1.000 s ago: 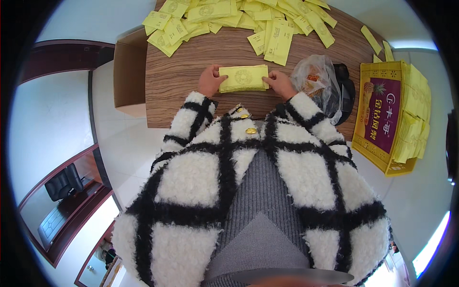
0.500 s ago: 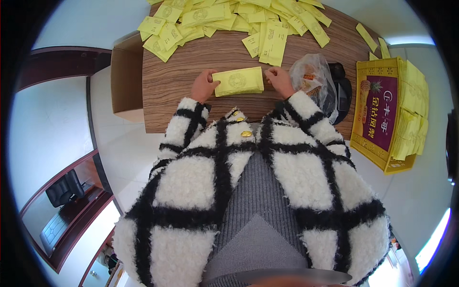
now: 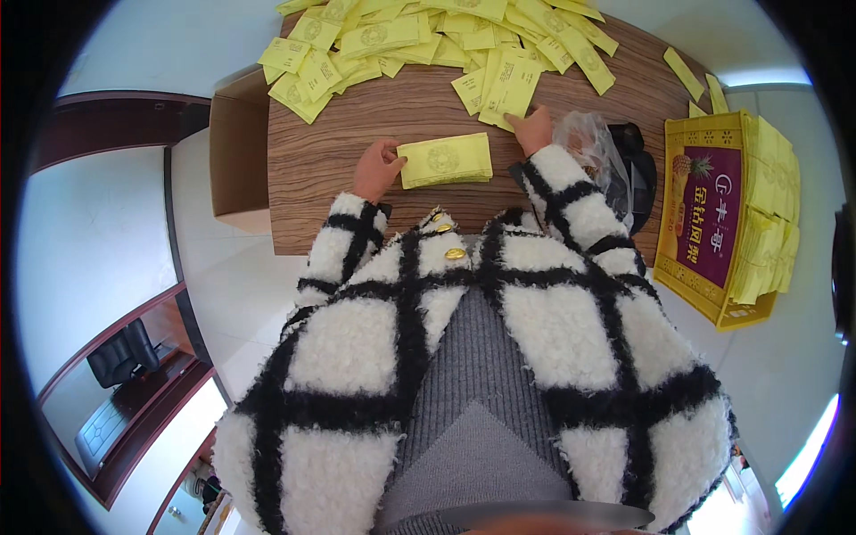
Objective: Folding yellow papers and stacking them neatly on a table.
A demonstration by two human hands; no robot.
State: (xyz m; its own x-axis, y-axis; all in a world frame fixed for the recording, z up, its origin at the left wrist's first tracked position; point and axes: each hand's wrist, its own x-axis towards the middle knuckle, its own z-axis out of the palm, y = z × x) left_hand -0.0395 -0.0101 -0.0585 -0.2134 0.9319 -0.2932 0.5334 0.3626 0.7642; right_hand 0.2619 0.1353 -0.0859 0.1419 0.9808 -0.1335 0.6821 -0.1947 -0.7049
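Note:
A neat stack of yellow paper envelopes [image 3: 446,160] with a round printed emblem on top lies on the table in front of me. My left hand [image 3: 378,169] grips its left end, thumb at the edge. Farther up and to the right, my right hand [image 3: 533,132] has its thumb and fingers closed at the lower corner of a single yellow envelope [image 3: 513,89], which still lies at the near edge of a loose heap. That heap of yellow envelopes [image 3: 383,36] spreads across the far side of the table, overlapping at many angles.
Right of my right hand are a clear plastic bag [image 3: 615,174] and a black object [image 3: 638,178]. A yellow crate [image 3: 704,299] packed with yellow envelopes stands beyond the wood-grain table's [image 3: 348,214] right edge. A cardboard box [image 3: 239,152] stands at its left.
My right hand has moved from beside the stack's right end, up to the single envelope at the heap's edge, which has shifted slightly. My left hand stays at the stack.

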